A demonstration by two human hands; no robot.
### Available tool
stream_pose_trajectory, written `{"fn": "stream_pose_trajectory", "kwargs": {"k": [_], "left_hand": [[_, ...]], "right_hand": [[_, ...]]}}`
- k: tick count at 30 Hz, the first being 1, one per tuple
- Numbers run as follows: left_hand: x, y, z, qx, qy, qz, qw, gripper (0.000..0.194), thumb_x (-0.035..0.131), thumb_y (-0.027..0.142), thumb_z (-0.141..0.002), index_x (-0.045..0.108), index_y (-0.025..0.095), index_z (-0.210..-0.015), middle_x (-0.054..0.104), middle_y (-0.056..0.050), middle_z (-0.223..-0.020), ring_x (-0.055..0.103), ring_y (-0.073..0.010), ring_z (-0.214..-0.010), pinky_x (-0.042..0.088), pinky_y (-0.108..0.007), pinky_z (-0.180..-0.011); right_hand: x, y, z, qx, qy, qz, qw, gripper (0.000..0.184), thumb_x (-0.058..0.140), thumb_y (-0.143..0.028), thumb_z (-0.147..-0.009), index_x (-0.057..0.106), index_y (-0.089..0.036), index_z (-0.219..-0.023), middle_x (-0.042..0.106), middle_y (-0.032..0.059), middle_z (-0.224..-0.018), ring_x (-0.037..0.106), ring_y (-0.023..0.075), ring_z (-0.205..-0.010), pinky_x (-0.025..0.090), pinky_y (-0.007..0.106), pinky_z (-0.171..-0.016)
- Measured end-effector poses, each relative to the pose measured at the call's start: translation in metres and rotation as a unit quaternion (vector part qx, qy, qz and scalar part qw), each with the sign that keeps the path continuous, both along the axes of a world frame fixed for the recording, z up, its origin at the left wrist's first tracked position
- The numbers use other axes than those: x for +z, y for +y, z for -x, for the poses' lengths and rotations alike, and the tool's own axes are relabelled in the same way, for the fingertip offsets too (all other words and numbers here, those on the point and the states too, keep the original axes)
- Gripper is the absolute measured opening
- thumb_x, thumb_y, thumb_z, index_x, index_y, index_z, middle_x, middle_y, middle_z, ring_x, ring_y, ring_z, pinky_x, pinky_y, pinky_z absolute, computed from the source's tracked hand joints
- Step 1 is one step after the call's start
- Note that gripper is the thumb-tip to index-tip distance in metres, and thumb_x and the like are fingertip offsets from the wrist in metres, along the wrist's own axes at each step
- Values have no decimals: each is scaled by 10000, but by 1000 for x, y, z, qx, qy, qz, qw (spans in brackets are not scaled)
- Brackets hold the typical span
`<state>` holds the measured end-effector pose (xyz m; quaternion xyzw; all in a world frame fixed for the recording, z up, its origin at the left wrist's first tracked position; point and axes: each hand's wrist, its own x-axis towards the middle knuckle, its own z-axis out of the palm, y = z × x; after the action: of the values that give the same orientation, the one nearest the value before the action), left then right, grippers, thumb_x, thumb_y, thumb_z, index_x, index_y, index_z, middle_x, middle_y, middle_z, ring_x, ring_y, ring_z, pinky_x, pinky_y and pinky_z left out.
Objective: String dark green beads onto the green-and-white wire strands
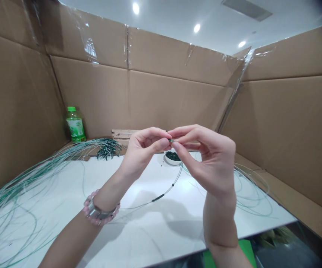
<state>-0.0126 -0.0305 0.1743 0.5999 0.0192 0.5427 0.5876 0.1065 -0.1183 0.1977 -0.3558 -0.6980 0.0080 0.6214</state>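
Observation:
My left hand and my right hand meet in the air above a white table, their fingertips pinching a tiny dark bead on a thin wire. The wire curves down and left from my fingers. A short row of dark beads sits on it. Just behind my hands, a small white bowl holds dark green beads. My fingers hide part of the pinched wire's end.
A mass of long green-tinted wires spreads across the table's left side, with beaded strands at the far end. More loops lie right. A green-capped bottle stands back left. Cardboard walls surround the table. A beaded bracelet with a metal piece circles my left wrist.

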Motion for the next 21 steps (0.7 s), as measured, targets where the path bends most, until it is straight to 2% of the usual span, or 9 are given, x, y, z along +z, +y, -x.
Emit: {"fn": "stream_pose_trajectory", "kwargs": {"k": [6, 12, 21], "left_hand": [[0, 4, 5, 18, 23, -45, 999, 127, 760, 297, -704, 700, 191, -741, 712, -7, -732, 675, -116, -671, 579, -207, -626], [2, 5, 8, 35, 10, -87, 996, 35, 742, 202, -729, 717, 200, -752, 723, 8, -743, 688, -100, -670, 573, -174, -625], [4, 1, 9, 9, 19, -78, 997, 59, 742, 169, -720, 740, 221, -748, 716, 8, -733, 676, -103, -682, 585, -192, -632]], "right_hand": [[-1, -1, -1, 4, -8, 8, 1000, 128, 637, -64, -771, 643, -191, -759, 687, 4, -915, 672, 123, -791, 633, 254, -658], [-1, 0, -3, 8, -16, 8, 1000, 123, 635, -66, -773, 643, -186, -751, 689, 4, -912, 672, 123, -792, 631, 243, -643], [0, 1, -5, 0, -25, 10, 1000, 136, 636, -62, -765, 645, -197, -750, 692, 2, -913, 669, 128, -815, 623, 230, -627]]}}
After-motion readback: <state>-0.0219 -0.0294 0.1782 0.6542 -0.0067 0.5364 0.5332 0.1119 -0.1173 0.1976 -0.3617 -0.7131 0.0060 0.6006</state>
